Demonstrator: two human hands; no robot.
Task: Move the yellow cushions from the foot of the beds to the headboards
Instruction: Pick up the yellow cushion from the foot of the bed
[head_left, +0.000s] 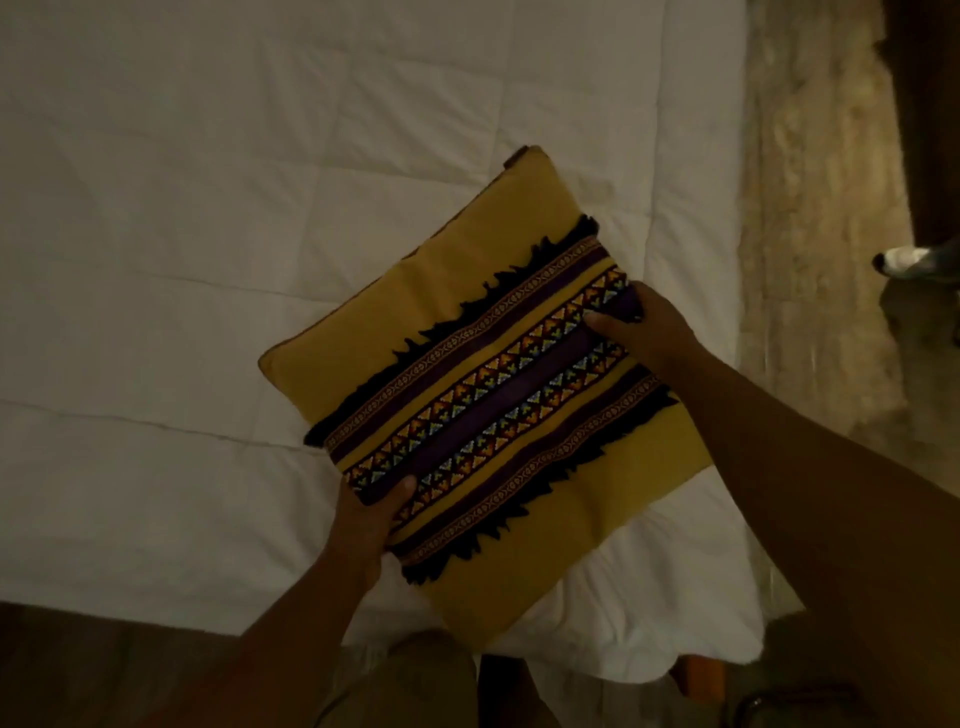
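The yellow cushion (467, 395) sits tilted over the near right corner of the bed (208, 208), gripped at two opposite edges. A woven band of purple stripes and small coloured triangles, trimmed with dark fringe, runs across its face from one hand to the other. The left hand (363, 525) clasps the near-left edge, thumb pressed on top of the patterned band, fingers hidden beneath. The right hand (649, 327) grasps the far-right edge the same way, thumb lying along the purple stripe. Whether the cushion rests on the white quilted duvet (156, 364) or is lifted just clear of it, I cannot tell in this dim light. To the right of the bed lies a pale, mottled floor (810, 260).
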